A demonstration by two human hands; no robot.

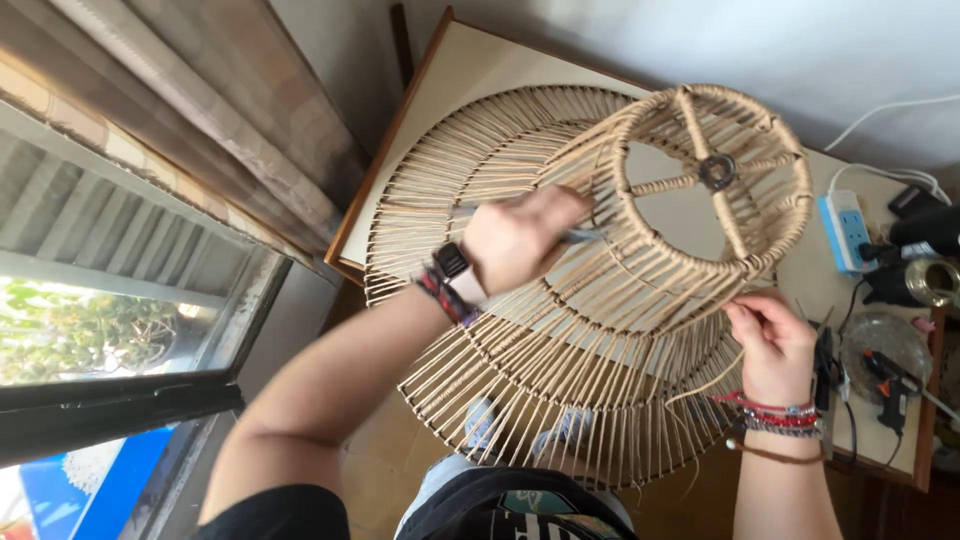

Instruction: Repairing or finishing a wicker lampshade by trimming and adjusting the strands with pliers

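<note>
Head view: mid-weave on frame [600, 300], tilted over counter [470, 70]. Left hand [520, 240] closed on tool [585, 236]; right hand [770, 345] at 4 o'clock pinches strand [712, 380]. Next judged: tuck strand, steady tension.

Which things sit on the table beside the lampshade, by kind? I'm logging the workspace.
Power strip: 1
Glue gun: 1
Glass dish: 1
Heat gun: 1
Total: 4
</note>
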